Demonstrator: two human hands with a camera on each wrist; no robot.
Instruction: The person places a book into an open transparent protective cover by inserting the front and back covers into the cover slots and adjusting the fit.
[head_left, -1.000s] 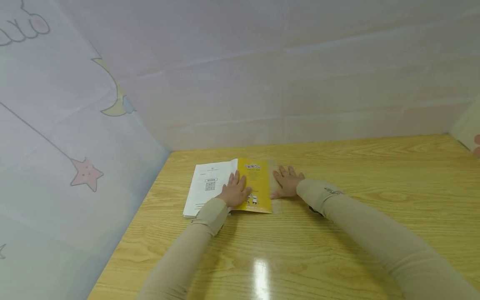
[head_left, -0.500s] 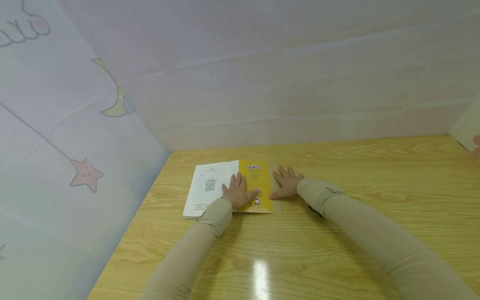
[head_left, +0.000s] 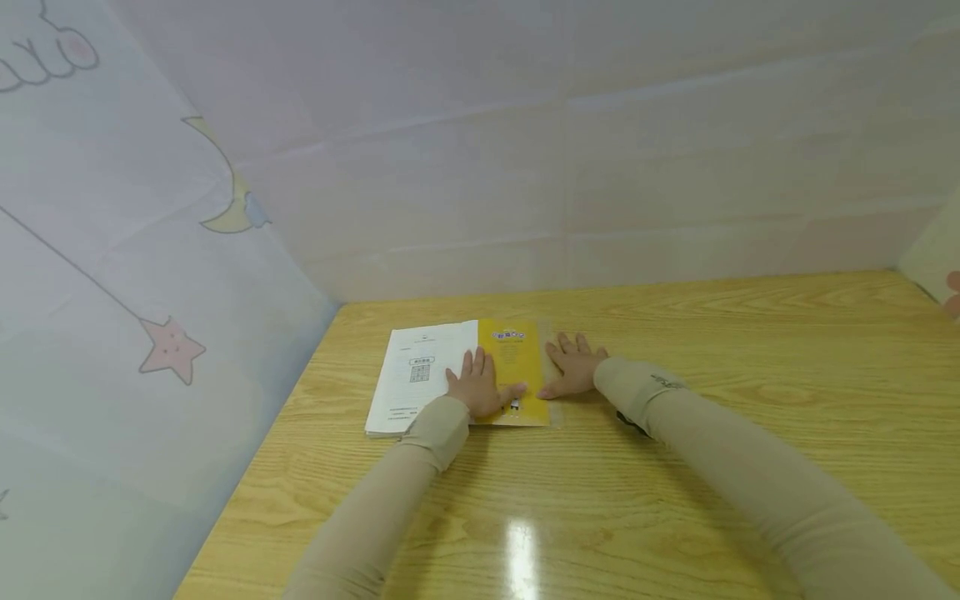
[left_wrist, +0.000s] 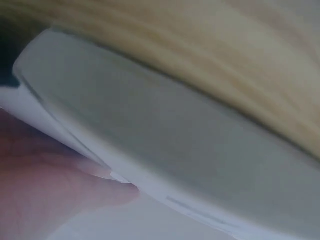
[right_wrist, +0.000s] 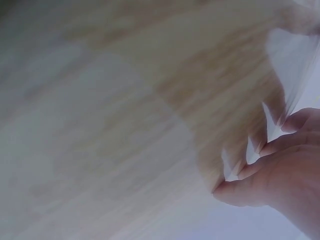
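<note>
An open book (head_left: 405,375) lies on the wooden table, its white printed page bearing a square code, and its thick page block (left_wrist: 165,125) fills the left wrist view. To its right the yellow cover flap (head_left: 528,367) lies spread out, with a clear plastic edge along its right side. My left hand (head_left: 476,385) rests with spread fingers where the white page meets the yellow flap, its thumb reaching over the yellow. Flat beside the flap, my right hand (head_left: 576,367) has its fingers spread and its thumb at the plastic edge.
The wooden table (head_left: 750,358) stretches to the right and toward me. A pale cloth wall (head_left: 600,167) rises behind it, and a printed cloth with a star (head_left: 172,350) hangs at the left.
My left hand has slid slightly right and down along the fold, its thumb now spread over the yellow flap. The flap lies flatter. My right hand has barely moved.
</note>
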